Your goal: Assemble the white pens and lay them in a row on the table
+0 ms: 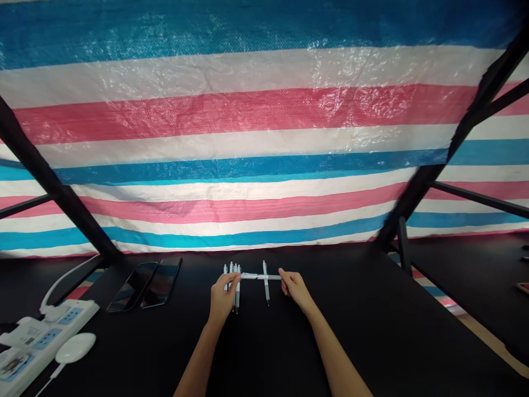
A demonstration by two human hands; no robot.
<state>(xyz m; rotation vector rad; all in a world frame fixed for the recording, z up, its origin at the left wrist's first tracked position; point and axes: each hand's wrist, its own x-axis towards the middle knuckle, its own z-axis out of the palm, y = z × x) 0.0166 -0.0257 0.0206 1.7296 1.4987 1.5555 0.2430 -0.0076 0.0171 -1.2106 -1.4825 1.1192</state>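
Note:
A white pen with a grey grip (259,277) is held level between my two hands, above the black table. My left hand (224,295) pinches its left end, and my right hand (295,288) pinches the grey right end. Beneath it a single white pen (266,292) lies on the table, pointing away from me. Several similar pens (237,295) lie side by side by my left hand, which partly covers them.
Two dark phones (134,286) lie left on the black table (264,353). A white power strip (45,342) with plugs and a white round charger (75,347) sit further left. Black frame posts (417,190) flank a striped sheet (248,207) behind.

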